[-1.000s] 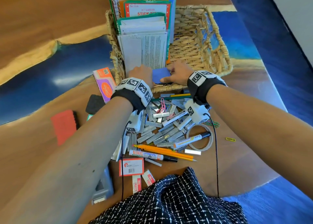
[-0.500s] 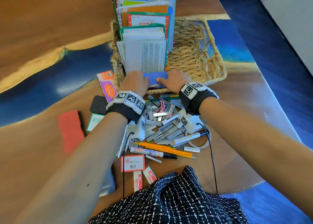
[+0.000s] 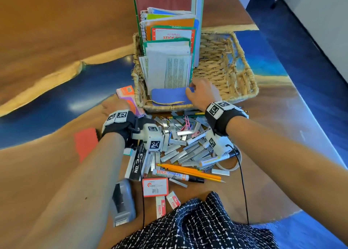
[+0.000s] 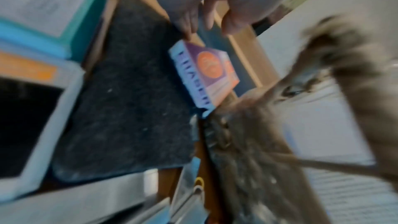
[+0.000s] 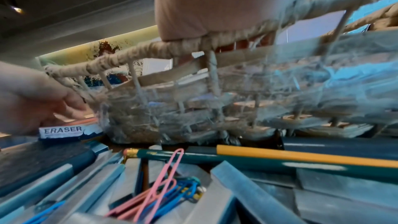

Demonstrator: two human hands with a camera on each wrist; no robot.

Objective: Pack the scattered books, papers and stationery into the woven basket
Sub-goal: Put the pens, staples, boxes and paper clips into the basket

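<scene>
The woven basket (image 3: pixel 231 73) stands at the back of the table, with books and papers (image 3: pixel 169 47) upright in its left half. A blue pad (image 3: pixel 167 96) leans at the basket's front. My right hand (image 3: pixel 190 90) reaches over the rim and holds the pad's right edge, thumb on its face. My left hand (image 3: pixel 106 107) is outside the basket's left corner, over an orange and purple eraser box (image 3: pixel 130 98). In the left wrist view its fingertips (image 4: pixel 189 28) touch the end of that box (image 4: pixel 206 76) without closing on it.
Staple strips (image 3: pixel 180 147), paper clips (image 3: pixel 187 122), pencils (image 3: pixel 190 171), markers (image 3: pixel 177 175), a tape roll (image 3: pixel 229 165), small erasers (image 3: pixel 161 205), a red-edged box (image 3: pixel 155 186), a grey stapler (image 3: pixel 122 201) and a red duster (image 3: pixel 85 143) lie before the basket. The table's edge runs close on the right.
My left hand has left the blue pad and moved left out of the basket to the eraser box. The right hand stays at the pad's right edge. The head view has tilted up.
</scene>
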